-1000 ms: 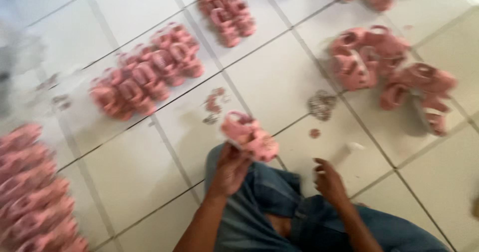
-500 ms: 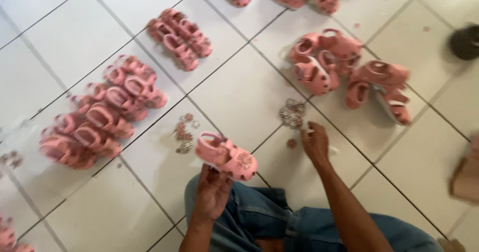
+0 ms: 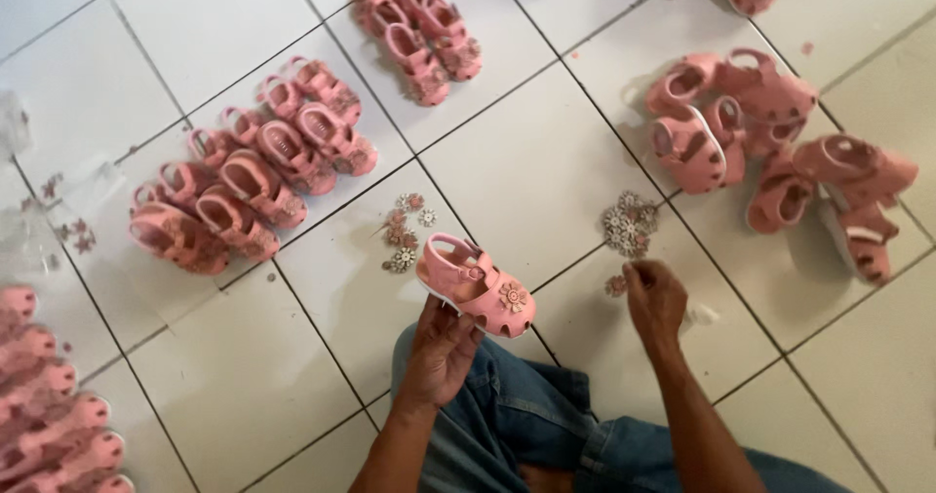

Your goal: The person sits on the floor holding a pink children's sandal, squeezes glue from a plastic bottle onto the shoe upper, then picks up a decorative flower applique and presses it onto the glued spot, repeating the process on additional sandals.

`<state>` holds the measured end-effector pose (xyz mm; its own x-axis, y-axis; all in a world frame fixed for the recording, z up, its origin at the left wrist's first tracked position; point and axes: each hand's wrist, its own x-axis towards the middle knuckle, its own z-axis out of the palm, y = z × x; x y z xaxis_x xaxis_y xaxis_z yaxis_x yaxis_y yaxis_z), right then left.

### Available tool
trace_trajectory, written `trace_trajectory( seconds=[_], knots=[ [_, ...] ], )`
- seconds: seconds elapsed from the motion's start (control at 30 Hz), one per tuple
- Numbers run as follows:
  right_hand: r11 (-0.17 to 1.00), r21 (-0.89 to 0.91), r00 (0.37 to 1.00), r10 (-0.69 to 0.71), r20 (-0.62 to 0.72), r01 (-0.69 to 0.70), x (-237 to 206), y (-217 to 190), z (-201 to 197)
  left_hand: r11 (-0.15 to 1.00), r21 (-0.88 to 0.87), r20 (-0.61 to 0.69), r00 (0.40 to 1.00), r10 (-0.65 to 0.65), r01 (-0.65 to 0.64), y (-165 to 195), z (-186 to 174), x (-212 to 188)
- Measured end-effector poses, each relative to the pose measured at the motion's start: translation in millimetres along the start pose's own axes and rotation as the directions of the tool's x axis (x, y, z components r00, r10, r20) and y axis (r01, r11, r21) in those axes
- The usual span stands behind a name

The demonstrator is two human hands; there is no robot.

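My left hand holds a small pink sandal by its sole, just above my jeans-clad knee. The sandal has a flower ornament on its toe. My right hand reaches onto the white floor tile, its fingertips at a small flower ornament. Just beyond it lies a heap of flower ornaments. A second, smaller cluster of ornaments lies left of the sandal. Whether the fingers pinch the ornament is unclear.
Pink sandals lie in groups on the white tiled floor: a neat row at left, another at top centre, a loose pile at right, and more at the lower left edge. Clear plastic wrap lies at far left.
The view has swung left and closer. My right hand has drawn back from the ornament heap to a single flower nearer me. My left hand keeps the sandal.
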<state>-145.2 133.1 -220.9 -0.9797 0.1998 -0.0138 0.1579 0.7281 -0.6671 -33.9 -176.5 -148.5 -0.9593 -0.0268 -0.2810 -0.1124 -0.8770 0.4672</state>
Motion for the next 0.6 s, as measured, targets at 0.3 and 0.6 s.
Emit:
trace_trajectory(
  seconds=[0.3, 0.6],
  knots=[
    [0.994, -0.098, 0.939, 0.070, 0.336, -0.039, -51.0, -52.1, 49.8, 0.987, -0.049, -0.078, 0.986, 0.146, -0.150, 51.5, -43.2, -34.9],
    [0.894, 0.171, 0.823, -0.449, 0.348, 0.415, -41.0, -200.0, 165.4, 0.962, -0.038, -0.183, 0.948, 0.261, -0.272, 110.8, -89.2, -61.4]
  ],
)
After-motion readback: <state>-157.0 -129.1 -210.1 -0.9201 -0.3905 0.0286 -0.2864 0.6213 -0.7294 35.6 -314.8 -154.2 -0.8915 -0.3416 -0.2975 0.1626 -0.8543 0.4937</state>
